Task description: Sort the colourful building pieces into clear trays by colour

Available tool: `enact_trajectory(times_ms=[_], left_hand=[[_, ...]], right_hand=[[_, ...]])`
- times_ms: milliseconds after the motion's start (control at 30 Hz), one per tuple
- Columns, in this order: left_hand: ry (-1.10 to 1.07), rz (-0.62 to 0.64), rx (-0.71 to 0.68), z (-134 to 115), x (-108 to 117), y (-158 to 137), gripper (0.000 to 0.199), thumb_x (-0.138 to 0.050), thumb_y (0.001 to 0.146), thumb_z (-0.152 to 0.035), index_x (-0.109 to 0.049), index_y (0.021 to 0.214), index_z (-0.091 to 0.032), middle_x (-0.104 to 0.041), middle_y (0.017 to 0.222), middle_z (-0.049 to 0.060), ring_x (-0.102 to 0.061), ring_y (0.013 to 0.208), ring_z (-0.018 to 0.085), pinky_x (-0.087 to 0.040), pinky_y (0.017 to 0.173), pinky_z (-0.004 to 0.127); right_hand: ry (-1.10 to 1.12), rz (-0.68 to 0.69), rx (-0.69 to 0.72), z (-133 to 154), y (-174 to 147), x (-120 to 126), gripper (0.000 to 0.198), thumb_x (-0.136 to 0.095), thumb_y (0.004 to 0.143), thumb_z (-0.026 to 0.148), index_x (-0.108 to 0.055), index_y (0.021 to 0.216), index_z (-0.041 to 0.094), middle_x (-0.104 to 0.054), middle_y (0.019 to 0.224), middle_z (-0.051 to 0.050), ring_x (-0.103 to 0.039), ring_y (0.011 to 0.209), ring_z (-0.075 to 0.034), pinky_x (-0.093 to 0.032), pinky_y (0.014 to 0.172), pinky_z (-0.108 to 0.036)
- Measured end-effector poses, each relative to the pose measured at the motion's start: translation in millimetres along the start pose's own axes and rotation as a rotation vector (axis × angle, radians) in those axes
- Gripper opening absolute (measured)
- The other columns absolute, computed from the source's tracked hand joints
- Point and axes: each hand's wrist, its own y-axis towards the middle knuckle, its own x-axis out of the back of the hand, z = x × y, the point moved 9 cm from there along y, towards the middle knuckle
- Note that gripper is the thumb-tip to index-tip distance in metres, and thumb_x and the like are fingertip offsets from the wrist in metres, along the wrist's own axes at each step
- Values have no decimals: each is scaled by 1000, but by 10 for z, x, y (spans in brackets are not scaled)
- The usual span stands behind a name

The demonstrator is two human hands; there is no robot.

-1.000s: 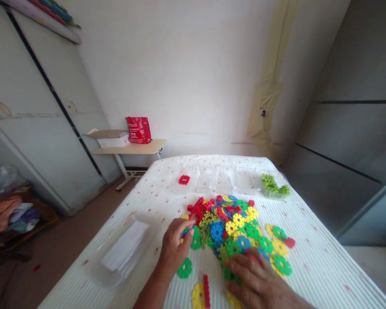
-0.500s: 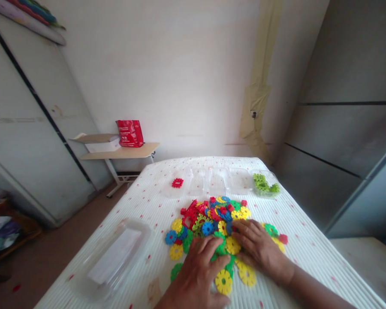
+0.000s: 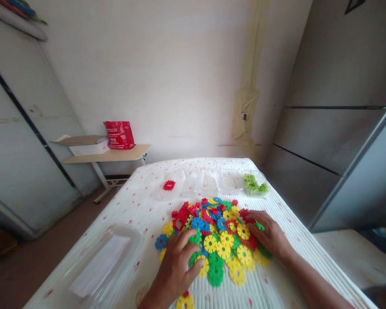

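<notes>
A heap of plastic snowflake discs [image 3: 223,250] in yellow, green, blue and red lies on the cloth-covered table, with red pieces [image 3: 182,214] of other shapes at its far left. My left hand [image 3: 179,259] rests on the heap's near left side, fingers apart and curved over green and yellow discs. At the right edge, my right hand [image 3: 270,236] has its fingers spread over red and green pieces, its fingertips by a red piece [image 3: 243,214]. A yellow disc [image 3: 185,301] lies apart near my left wrist.
Clear plastic trays [image 3: 209,182] stand in a row behind the heap. One holds a red square piece [image 3: 169,185], another light-green pieces [image 3: 254,184]. At the left lies a clear container [image 3: 106,262] with a white sheet. A side table [image 3: 116,155] bears a red bag [image 3: 119,135].
My hands have moved apart, the left to the left and the right outward to the heap's right edge. More yellow and green discs show between them. The view has turned slightly right.
</notes>
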Motion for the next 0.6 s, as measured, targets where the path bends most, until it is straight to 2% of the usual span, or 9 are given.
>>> enact_trajectory(times_ms=[67, 167, 233, 333, 400, 467, 533, 600], left_hand=[[-3, -50, 29, 79, 5, -13, 14, -48, 84, -23, -62, 84, -21, -58, 115, 9, -55, 106, 23, -46, 90, 38], [24, -144, 51, 170, 26, -24, 20, -45, 83, -17, -64, 91, -21, -62, 109, 8, -58, 100, 20, -49, 86, 34], [73, -189, 58, 209, 38, -25, 27, -47, 82, -17, -63, 103, -21, -62, 109, 9, -59, 100, 21, -49, 86, 36], [150, -173, 75, 246, 5, -20, 36, -52, 81, -23, -58, 116, -24, -61, 116, 9, -57, 105, 25, -47, 88, 42], [176, -137, 81, 249, -32, -14, 39, -55, 80, -27, -56, 119, -25, -60, 119, 9, -55, 106, 26, -46, 88, 44], [186, -113, 81, 234, -56, -7, 40, -56, 80, -28, -56, 121, -25, -61, 119, 8, -55, 106, 27, -46, 87, 45], [195, -96, 82, 216, -74, 3, 40, -56, 80, -27, -56, 120, -26, -61, 118, 7, -56, 105, 27, -45, 87, 44], [209, -90, 85, 202, -84, 11, 39, -56, 80, -25, -57, 119, -26, -62, 117, 7, -56, 104, 27, -45, 86, 44]], right_hand=[[33, 28, -12, 22, 1, -16, 20, -46, 89, 32, -62, 92, 22, -67, 99, -8, -62, 94, -21, -52, 81, -37], [75, 56, 50, 210, 5, -10, 18, -47, 87, 30, -62, 85, 21, -67, 98, -9, -62, 94, -21, -52, 80, -35], [120, 83, 100, 378, -5, -6, 18, -48, 86, 30, -61, 79, 20, -67, 96, -9, -62, 93, -21, -51, 80, -34], [206, 137, 117, 555, -33, -26, 18, -48, 87, 31, -59, 77, 20, -67, 88, -7, -63, 84, -19, -52, 73, -31], [204, 133, 113, 598, -33, -26, 18, -45, 88, 30, -59, 81, 20, -66, 84, -6, -62, 78, -18, -51, 68, -30], [137, 108, 155, 635, -9, -25, 17, -44, 89, 29, -59, 90, 20, -66, 88, -7, -61, 82, -19, -50, 72, -31], [36, 114, 236, 690, 26, -67, 23, -47, 88, 29, -59, 104, 19, -65, 104, -11, -58, 97, -22, -47, 83, -37], [-65, 189, 307, 742, 51, -186, 38, -49, 86, 35, -54, 120, 19, -57, 123, -12, -50, 113, -27, -42, 91, -44]])
